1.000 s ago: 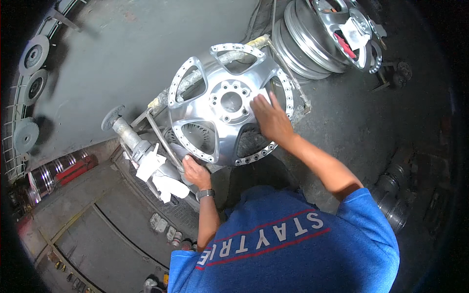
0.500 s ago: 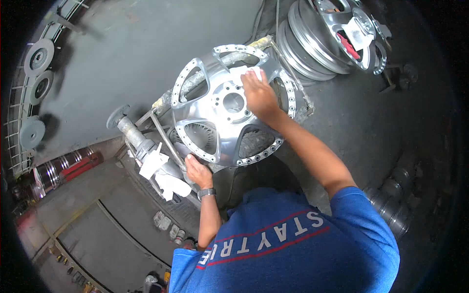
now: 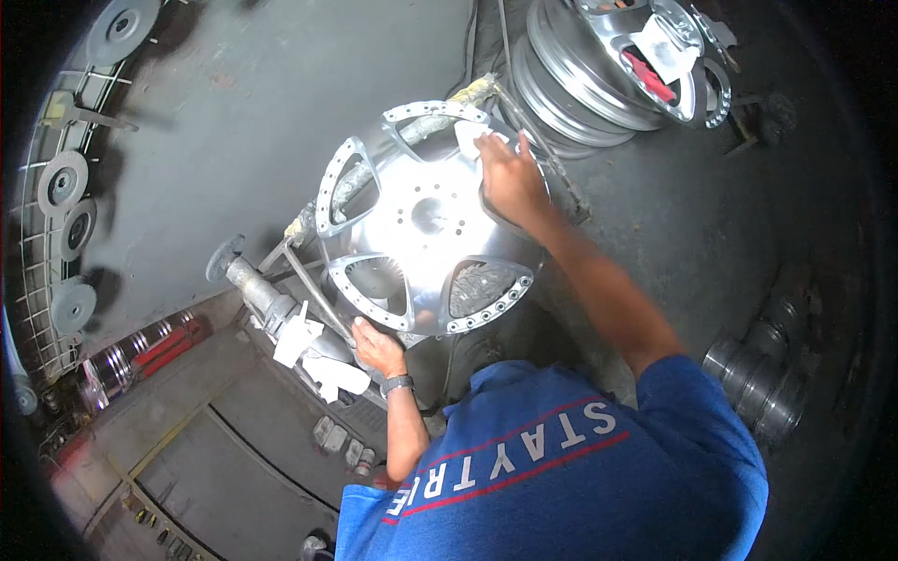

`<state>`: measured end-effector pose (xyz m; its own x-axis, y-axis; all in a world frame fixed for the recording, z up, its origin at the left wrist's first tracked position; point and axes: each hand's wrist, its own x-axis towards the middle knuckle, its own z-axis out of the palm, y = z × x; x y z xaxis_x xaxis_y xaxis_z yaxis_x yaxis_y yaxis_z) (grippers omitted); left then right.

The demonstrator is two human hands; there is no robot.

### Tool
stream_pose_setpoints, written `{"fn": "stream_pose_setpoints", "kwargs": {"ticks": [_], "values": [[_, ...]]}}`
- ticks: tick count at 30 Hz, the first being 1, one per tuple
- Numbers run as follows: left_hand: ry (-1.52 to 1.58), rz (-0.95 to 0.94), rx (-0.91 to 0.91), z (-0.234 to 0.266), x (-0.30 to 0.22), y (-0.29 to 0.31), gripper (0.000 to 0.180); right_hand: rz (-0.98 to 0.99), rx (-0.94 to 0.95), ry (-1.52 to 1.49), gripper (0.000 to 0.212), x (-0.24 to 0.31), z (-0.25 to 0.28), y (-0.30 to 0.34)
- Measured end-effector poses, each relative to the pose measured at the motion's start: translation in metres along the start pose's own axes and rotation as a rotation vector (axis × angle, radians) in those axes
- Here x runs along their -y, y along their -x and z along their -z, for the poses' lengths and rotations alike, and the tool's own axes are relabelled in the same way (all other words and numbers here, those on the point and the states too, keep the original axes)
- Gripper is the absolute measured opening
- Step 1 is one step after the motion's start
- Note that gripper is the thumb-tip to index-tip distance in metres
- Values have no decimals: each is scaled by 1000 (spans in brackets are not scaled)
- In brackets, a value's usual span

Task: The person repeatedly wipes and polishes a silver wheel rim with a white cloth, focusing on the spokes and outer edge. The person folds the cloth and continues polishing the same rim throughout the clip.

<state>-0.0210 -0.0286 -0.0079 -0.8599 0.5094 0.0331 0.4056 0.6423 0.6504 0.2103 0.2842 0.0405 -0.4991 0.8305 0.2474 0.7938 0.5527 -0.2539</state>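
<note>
A polished silver wheel centre (image 3: 426, 280) with wide spokes and small holes around its edge rests on a metal stand (image 3: 313, 285). Strong glare covers its hub. My right hand (image 3: 514, 187) presses a white cloth or paper wipe (image 3: 470, 140) onto the upper right spoke, near the outer edge. The fingers are bent over the wipe, and part of it sticks out past them. Down at the wheel's lower left edge, my left hand (image 3: 379, 349) grips the rim, thumb side up. Its fingertips are partly hidden behind the metal.
A power tool (image 3: 267, 280) with a round disc lies left of the wheel, white wipes (image 3: 337, 376) draped beside it. Stacked wheels (image 3: 589, 89) stand at upper right with a red cloth (image 3: 647, 77). Discs hang on a wire rack (image 3: 64, 182). Metal rims (image 3: 753, 374) lie at right.
My right hand has slid the wipe outward from the hub toward the rim. The left hand keeps its place on the wheel edge. The whole view has shifted slightly, and glare on the hub is stronger.
</note>
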Motion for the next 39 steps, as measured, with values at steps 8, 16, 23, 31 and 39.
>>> {"fn": "stream_pose_setpoints", "kwargs": {"ticks": [8, 16, 23, 31, 39], "values": [[-85, 13, -32, -6, 2, -2, 51, 187, 100, -31, 42, 38, 14, 12], [-38, 55, -29, -5, 6, 0, 50, -133, 26, -257, 32, -24, 9, -12], [25, 182, 32, -1, -11, -4, 53, -328, 279, -500, 25, -57, 14, -63], [33, 126, -81, -3, 1, 4, 57, -368, 274, -293, 31, -58, -1, -52], [79, 123, -71, -3, -9, 2, 44, 100, 290, -328, 15, 10, -68, -163]]}}
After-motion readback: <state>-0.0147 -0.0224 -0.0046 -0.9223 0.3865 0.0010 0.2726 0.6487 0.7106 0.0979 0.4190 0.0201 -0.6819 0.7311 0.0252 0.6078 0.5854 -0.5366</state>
